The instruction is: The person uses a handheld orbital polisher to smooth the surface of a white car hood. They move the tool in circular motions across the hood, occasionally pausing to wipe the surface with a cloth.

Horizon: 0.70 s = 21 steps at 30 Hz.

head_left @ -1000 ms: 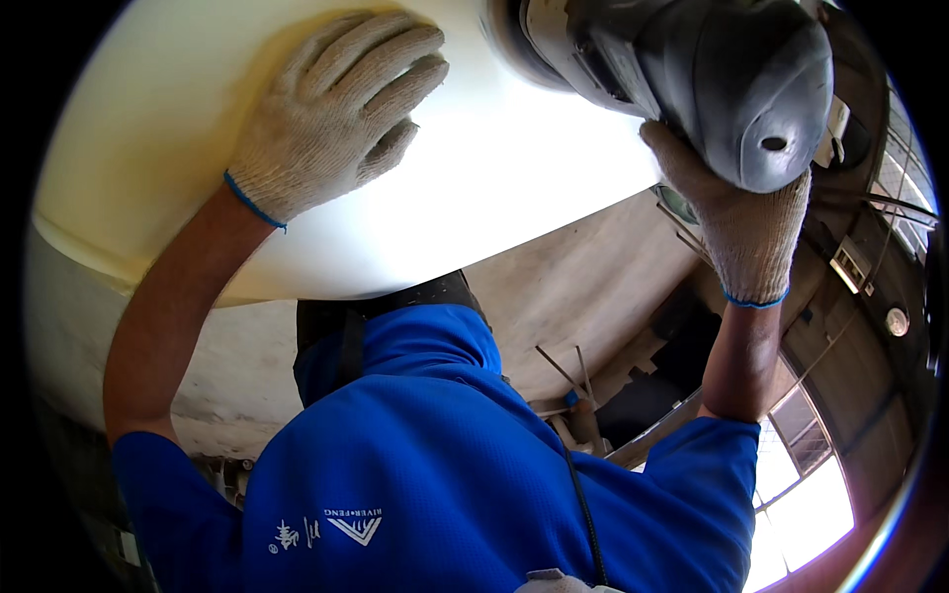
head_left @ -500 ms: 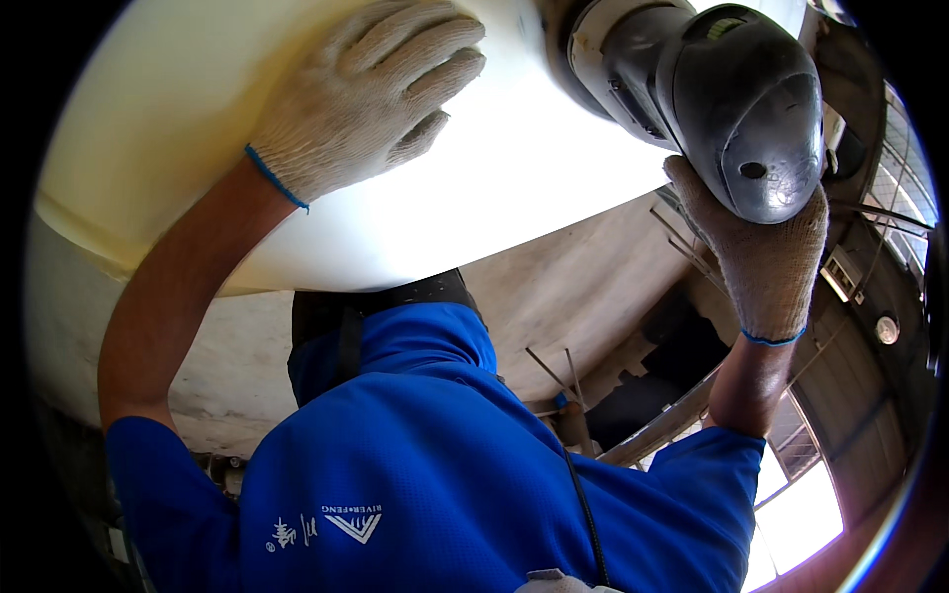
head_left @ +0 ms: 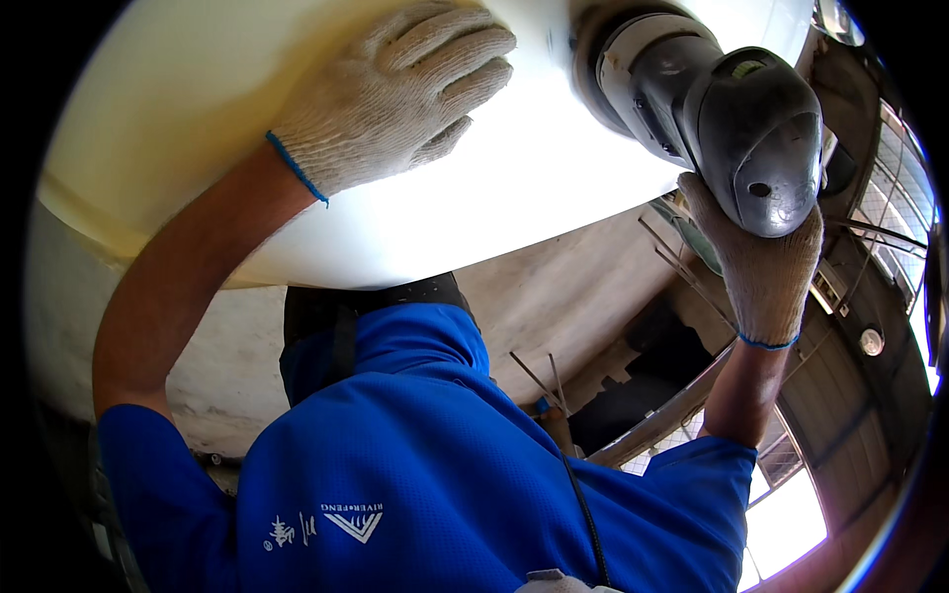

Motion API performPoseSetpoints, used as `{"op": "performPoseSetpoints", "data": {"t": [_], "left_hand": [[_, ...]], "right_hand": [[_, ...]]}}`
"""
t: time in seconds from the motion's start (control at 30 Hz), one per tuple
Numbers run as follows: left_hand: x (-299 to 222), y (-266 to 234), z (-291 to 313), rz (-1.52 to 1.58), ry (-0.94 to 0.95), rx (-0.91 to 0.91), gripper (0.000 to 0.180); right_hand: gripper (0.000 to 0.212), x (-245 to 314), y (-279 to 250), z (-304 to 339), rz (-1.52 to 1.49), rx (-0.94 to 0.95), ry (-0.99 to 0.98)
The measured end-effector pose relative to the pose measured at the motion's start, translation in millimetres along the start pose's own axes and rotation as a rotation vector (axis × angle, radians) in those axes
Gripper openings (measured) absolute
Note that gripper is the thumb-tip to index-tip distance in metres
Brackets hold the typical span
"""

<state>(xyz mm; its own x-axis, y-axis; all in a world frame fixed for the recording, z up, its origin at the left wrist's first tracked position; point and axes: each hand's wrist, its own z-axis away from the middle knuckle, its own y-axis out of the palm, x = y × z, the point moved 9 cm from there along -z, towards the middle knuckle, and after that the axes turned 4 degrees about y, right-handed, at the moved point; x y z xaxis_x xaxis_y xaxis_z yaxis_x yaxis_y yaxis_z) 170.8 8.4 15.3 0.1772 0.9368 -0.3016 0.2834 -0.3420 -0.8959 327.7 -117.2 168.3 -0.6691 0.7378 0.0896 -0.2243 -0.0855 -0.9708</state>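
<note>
A large, smooth white curved panel (head_left: 395,232) spans the upper part of the view, yellowish in shade at the left and glaring bright in the middle. My left hand (head_left: 395,99), in a cream knitted glove with a blue cuff edge, lies flat against it with fingers extended. To the right, a black power sander (head_left: 756,138) has its round head against the panel; whether it has a sanding or a polishing disc is hidden. My gloved right hand (head_left: 756,267) is closed around the sander's body from below, its fingers mostly hidden behind the housing.
The panel's lower edge curves just above my blue-shirted torso (head_left: 395,455). Beyond it are a pale wall (head_left: 563,267), thin metal rods (head_left: 539,381) and a dark opening (head_left: 643,376). Bright windows (head_left: 786,514) and a round light-coloured fixture (head_left: 871,342) show at the right.
My left hand has shifted a little to the right along the panel. The sander's head has moved slightly right and down in the view, with my right hand still holding it.
</note>
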Motion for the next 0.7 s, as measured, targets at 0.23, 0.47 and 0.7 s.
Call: {"op": "performPoseSetpoints", "data": {"t": [0.23, 0.47, 0.7], "left_hand": [[0.6, -1.6, -2.9, 0.001, 0.006, 0.014, 0.05], [0.1, 1.6, -1.9, -0.016, 0.01, 0.009, 0.049], [-0.6, -1.1, -2.8, -0.036, 0.009, 0.002, 0.05]], "right_hand": [[0.073, -3.7, 0.3, 2.2, -0.022, 0.012, 0.004], [0.07, 0.8, 0.5, 3.1, 0.034, -0.006, -0.052], [0.068, -5.7, 4.4, 0.5, -0.051, 0.024, -0.024]]}}
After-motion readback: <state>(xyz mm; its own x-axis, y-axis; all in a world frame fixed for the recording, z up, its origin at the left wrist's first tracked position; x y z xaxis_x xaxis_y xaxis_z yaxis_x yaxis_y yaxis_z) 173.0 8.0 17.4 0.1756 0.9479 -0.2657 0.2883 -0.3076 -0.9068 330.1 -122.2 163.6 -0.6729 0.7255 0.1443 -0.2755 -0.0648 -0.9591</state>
